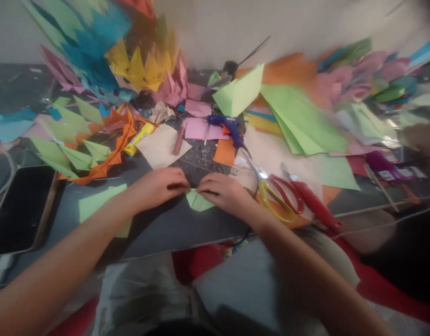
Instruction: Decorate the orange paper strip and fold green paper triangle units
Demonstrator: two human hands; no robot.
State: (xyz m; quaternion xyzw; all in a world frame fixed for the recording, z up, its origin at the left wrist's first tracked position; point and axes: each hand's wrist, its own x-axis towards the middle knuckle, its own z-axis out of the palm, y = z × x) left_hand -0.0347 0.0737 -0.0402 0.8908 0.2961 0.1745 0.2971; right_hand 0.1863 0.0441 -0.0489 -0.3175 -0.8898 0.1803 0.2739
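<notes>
Between my hands, near the table's front edge, is a small piece of folded light green paper [200,202] with a crease down its middle. My left hand [162,185] is closed, its fingertips pinching the paper's upper left corner. Closed as well, my right hand [223,190] grips the upper right side, its fingers covering part of the sheet. Under my left forearm lies a light green sheet [99,200], partly hidden by the arm. Scissors [265,189] with yellow and red handles rest just right of my right hand.
A phone [24,205] lies at the left, plugged into a cable. Behind my hands are a glue stick [139,138], a blue glue gun [229,127] and an orange-and-green folded paper ring [109,163]. A red-handled cutter [314,203] and a purple glue gun [388,166] lie to the right.
</notes>
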